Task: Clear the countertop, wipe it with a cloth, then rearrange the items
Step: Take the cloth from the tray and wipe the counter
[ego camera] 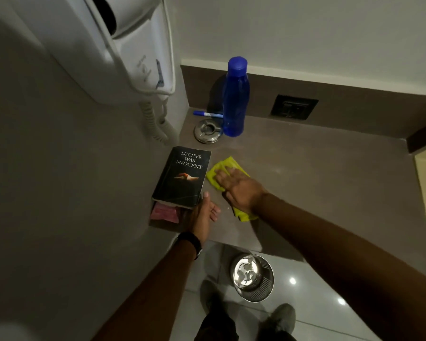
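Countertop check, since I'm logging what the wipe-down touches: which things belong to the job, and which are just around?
Job: yellow cloth under right hand; left hand at book; pink packet; blue bottle; pen; ashtray; countertop.
Around: hair dryer; wall socket; floor bin.

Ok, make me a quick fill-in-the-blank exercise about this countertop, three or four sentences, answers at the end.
1. The right hand presses flat on a ____ cloth on the countertop.
2. The black book lies on top of a ____ packet, with the left hand at its near corner.
3. The steel ashtray sits just left of the ____ water bottle.
4. A blue pen lies behind the ____.

Missing words: yellow; pink; blue; ashtray
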